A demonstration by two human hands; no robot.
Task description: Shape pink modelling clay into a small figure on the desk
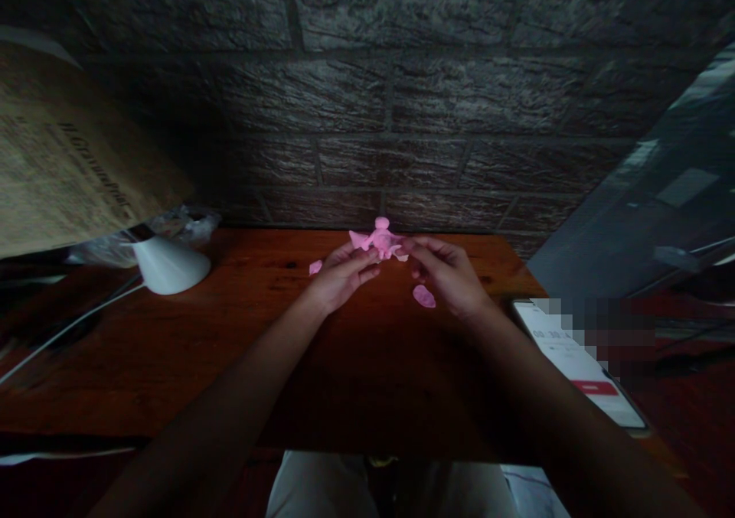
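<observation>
A small pink clay figure (380, 239) with a round head and spread limbs is held up over the far part of a dark wooden table (230, 350). My left hand (341, 277) pinches its left side, fingers closed on it. My right hand (451, 273) pinches its right side, fingers also closed on it. A flat pink clay piece (423, 296) lies on the table just under my right hand. A smaller pink scrap (315, 267) lies left of my left hand.
A white cone-shaped lamp head (169, 264) with its stem rests at the left, with crumpled clear plastic (184, 223) behind it. A phone (579, 361) with a lit screen lies at the right edge. A brick-pattern wall (390, 105) stands right behind the table.
</observation>
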